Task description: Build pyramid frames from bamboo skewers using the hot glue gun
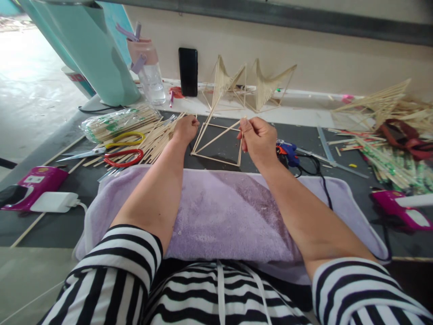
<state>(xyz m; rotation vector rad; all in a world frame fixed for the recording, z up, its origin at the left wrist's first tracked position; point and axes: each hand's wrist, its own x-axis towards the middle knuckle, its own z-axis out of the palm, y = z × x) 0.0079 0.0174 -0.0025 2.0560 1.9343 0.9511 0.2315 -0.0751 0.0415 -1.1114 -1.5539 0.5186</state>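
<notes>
So closest to you there's the purple towel [216, 216] along the table [301, 128] edge, and just past it sits the thin wooden frame [218, 160], flat on the table between your hands. Your right hand [259, 140] has the upper end of a slanted stick [219, 136] pinched between thumb and fingers, its low end at the frame's near left corner. Your left hand [186, 130] is curled in beside the loose sticks [158, 144]; can't tell if those fingers hold anything. That frame's gotta be super light, and I'd guess stiff lengthwise but snappy sideways, with the joints the weak bit. Wood shouldn't be slippery, so a soft pinch near a corner or stick end beats squeezing mid-span. Farther back, a phone [188, 72] leans on the wall, left of two curvy stick models [223, 81].
</notes>
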